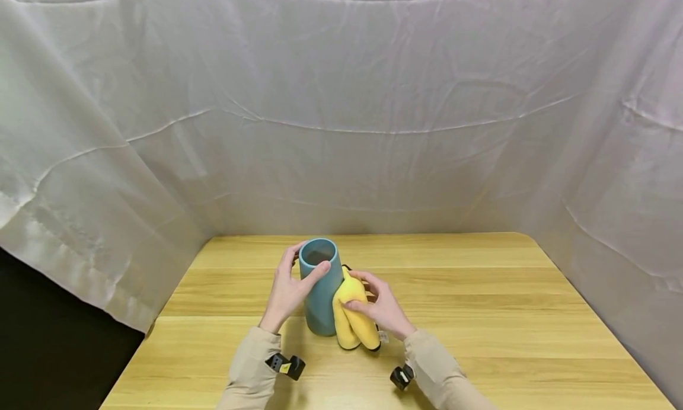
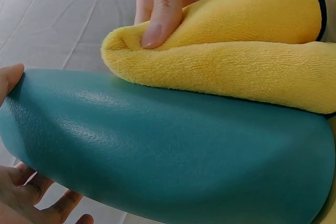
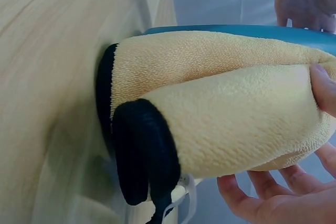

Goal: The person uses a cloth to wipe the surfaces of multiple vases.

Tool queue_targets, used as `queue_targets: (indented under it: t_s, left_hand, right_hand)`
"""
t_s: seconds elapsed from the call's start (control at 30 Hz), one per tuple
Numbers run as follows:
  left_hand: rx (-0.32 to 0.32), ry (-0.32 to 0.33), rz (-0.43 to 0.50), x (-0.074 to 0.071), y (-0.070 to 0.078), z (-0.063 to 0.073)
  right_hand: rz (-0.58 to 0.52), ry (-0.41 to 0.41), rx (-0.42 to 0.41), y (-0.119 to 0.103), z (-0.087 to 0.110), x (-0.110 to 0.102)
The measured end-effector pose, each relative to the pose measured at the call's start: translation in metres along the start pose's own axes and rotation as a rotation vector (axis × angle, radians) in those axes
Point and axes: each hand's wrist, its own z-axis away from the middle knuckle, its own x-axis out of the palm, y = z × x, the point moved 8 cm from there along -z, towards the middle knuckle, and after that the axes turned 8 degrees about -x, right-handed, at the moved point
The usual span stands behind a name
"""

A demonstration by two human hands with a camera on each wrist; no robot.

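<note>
A tall blue-teal vase (image 1: 322, 303) with an open top stands upright on the wooden table. Around its upper part my left hand (image 1: 288, 291) holds it, thumb at the near right of the rim and fingers on the far left side. Against the vase's right side hangs a folded yellow towel (image 1: 349, 315), plush and edged in black. My right hand (image 1: 381, 303) grips the towel near its top, the thumb (image 2: 160, 24) pressing into the fold. In the right wrist view, the towel's black-edged ends (image 3: 147, 145) hang near the tabletop, with a small pale tag beside them.
The light wooden table (image 1: 480, 315) extends to both sides. Grey-white curtains (image 1: 373, 131) hang behind it and along the sides. A dark area (image 1: 48, 339) lies beyond the table's left edge. A small black camera is worn on each wrist.
</note>
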Motion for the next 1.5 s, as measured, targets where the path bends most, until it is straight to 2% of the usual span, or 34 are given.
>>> queue_targets:
  t_s: [0.23,0.67,0.9,1.27,1.5]
  left_hand:
    - [0.005,-0.001,0.003,0.000,0.000,0.000]
    - [0.004,-0.002,0.001,0.000,-0.001,0.000]
    - [0.006,-0.001,0.006,0.000,0.000,0.000]
    - [0.013,0.008,0.010,0.000,-0.001,0.001]
    - [0.025,0.024,0.011,0.001,-0.002,0.001]
  right_hand:
    - [0.011,0.033,-0.024,-0.015,-0.005,-0.004]
    - [0.038,0.047,-0.123,-0.048,-0.017,-0.008]
    - [0.013,0.037,-0.115,-0.043,-0.015,-0.007]
    - [0.012,0.023,-0.021,-0.016,-0.005,-0.002]
    - [0.011,0.007,0.000,-0.010,0.000,0.000]
